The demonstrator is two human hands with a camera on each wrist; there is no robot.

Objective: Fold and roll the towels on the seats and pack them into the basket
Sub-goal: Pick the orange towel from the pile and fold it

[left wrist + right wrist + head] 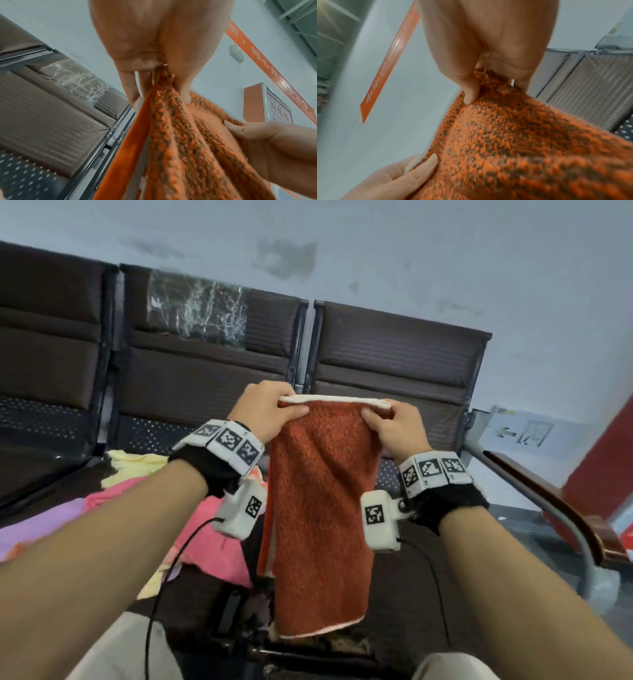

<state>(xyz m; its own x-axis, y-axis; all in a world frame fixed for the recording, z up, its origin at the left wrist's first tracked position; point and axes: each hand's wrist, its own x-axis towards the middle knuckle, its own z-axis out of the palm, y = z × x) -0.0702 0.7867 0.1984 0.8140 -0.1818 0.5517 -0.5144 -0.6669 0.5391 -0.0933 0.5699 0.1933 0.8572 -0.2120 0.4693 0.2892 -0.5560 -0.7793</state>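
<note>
An orange towel (318, 508) with a pale hem hangs folded lengthwise in the air in front of the seats. My left hand (270, 409) pinches its top left corner and my right hand (394, 426) pinches its top right corner, the top edge stretched level between them. From the left wrist, the left hand (154, 75) pinches the orange towel (180, 142) between thumb and fingers. In the right wrist view, my right hand (488, 75) pinches the towel (513, 142) the same way. No basket is in view.
A row of dark brown seats (387, 364) stands against a pale wall. Pink (212, 535), yellow (137, 463) and lilac (41, 525) towels lie heaped on the seat at the left. A wooden armrest (548, 501) ends the row at the right.
</note>
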